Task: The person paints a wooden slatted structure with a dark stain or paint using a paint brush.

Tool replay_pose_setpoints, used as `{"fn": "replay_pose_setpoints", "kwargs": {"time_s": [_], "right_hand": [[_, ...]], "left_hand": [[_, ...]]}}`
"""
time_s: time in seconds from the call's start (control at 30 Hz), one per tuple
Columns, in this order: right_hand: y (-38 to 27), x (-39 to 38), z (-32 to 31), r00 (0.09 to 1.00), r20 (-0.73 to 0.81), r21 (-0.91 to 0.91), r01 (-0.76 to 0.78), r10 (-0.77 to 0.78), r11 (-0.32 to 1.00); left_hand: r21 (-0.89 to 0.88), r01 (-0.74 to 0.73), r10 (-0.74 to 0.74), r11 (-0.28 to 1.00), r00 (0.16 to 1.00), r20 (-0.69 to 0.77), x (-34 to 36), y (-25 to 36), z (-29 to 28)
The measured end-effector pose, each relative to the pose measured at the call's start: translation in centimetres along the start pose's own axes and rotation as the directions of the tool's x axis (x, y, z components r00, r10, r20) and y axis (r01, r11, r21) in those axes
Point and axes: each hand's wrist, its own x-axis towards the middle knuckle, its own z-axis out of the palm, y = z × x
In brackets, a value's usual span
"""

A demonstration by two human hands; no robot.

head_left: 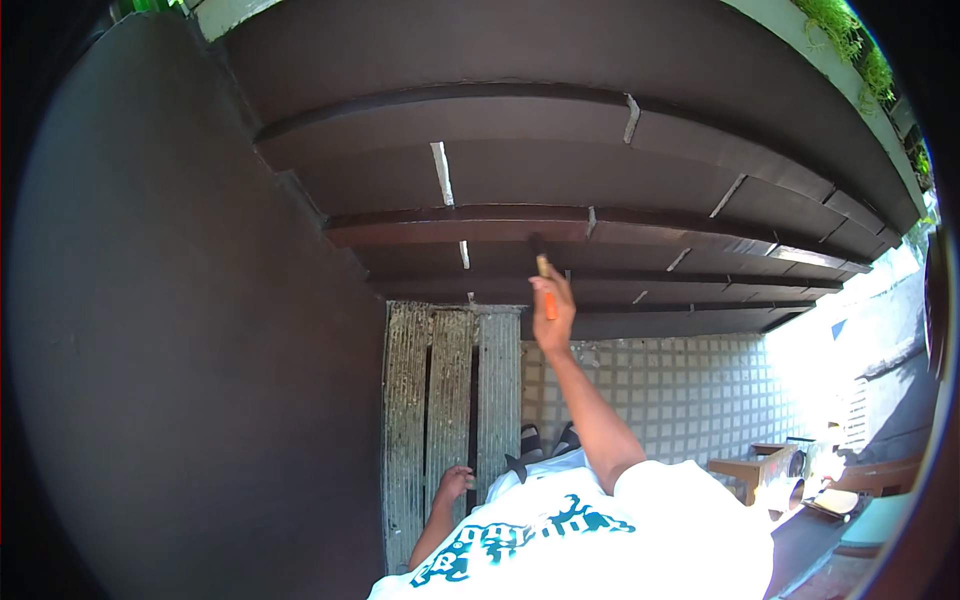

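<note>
My right hand (554, 309) is raised and closed around a paintbrush (542, 266) with an orange handle. The brush's dark bristles point up at a dark brown horizontal ledge (460, 227) on the stepped brown wall; I cannot tell whether they touch it. This ledge looks redder and glossier than the surfaces around it. Down by my left side, my left hand (455, 483) is held low over a grey slatted wooden bench (405, 400). Its fingers are curled, and whatever they may hold is too small to make out.
Pale upright strips (442, 173) break the brown ledges. A large dark brown wall (190, 330) closes off the left. Square tiles (660, 390) cover the floor beside the bench. At the lower right stand wooden furniture (740, 468) and a light blue item (880, 522). Green plants (840, 28) hang at the top right.
</note>
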Motion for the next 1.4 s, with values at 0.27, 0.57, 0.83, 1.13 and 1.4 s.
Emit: {"fn": "replay_pose_setpoints", "kwargs": {"time_s": [0.27, 0.57, 0.83, 1.13, 1.4], "right_hand": [[0.6, 0.4, -2.2, 0.983, -0.175, -0.148, -0.089, 0.062, 0.985], [-5.9, -0.9, 8.8, 0.994, 0.113, 0.138, -0.021, 0.005, 0.99], [-4.5, 2.0, 3.5, 0.996, 0.066, 0.005, 0.065, -0.066, 0.998], [-5.6, 1.0, 4.7, 1.0, -0.021, -0.22, 0.016, -0.021, 0.975], [-6.9, -0.8, 11.3, 0.968, 0.249, 0.154, -0.025, -0.014, 0.988]], "left_hand": [[-0.003, 0.018, -0.018, 1.0, 0.998, -0.058, -0.8, -1.1, -1.0], [-0.057, 0.055, -0.058, 0.997, 0.997, -0.05, -1.2, -2.5, -0.6], [-0.059, 0.044, -0.049, 0.997, 0.996, -0.08, -2.2, -2.5, -1.3], [-0.208, 0.041, -0.059, 0.977, 0.995, -0.079, -1.9, -6.9, -1.7], [-0.164, 0.059, -0.071, 0.985, 0.995, -0.066, -2.9, -5.0, -1.0]]}}
